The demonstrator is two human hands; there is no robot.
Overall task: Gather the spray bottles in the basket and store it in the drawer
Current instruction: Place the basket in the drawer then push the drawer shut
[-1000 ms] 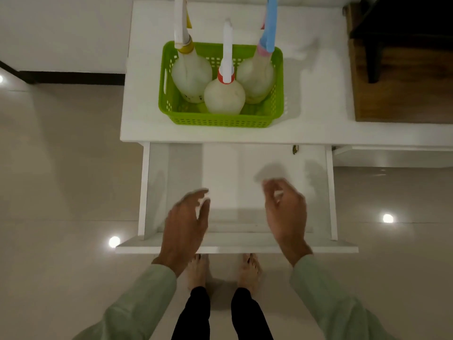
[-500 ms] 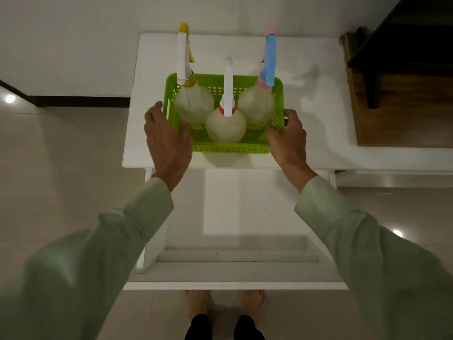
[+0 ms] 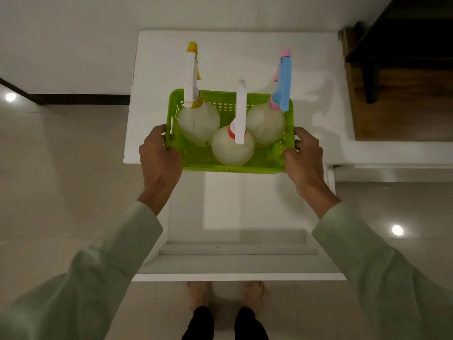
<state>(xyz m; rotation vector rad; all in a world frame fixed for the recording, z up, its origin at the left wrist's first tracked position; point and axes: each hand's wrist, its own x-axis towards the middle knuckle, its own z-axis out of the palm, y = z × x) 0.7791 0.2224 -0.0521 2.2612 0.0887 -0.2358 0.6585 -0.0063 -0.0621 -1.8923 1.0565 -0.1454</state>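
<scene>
A green plastic basket [image 3: 220, 165] holds three round spray bottles upright: one with a yellow-tipped nozzle [image 3: 198, 123], one with a red collar [image 3: 231, 149], one with a blue and pink trigger [image 3: 266, 123]. My left hand [image 3: 159, 158] grips the basket's left side and my right hand [image 3: 305, 160] grips its right side. The basket's near edge overhangs the front of the white cabinet top [image 3: 245, 60], above the open white drawer [image 3: 235, 266], whose bare floor shows below.
A dark wooden piece of furniture [image 3: 404, 89] stands to the right of the cabinet. Glossy tiled floor surrounds it. My bare feet [image 3: 225, 294] stand just in front of the drawer's front panel.
My hands rose from over the open drawer to the basket's sides and took hold of it. The basket has since come toward me, past the cabinet's front edge.
</scene>
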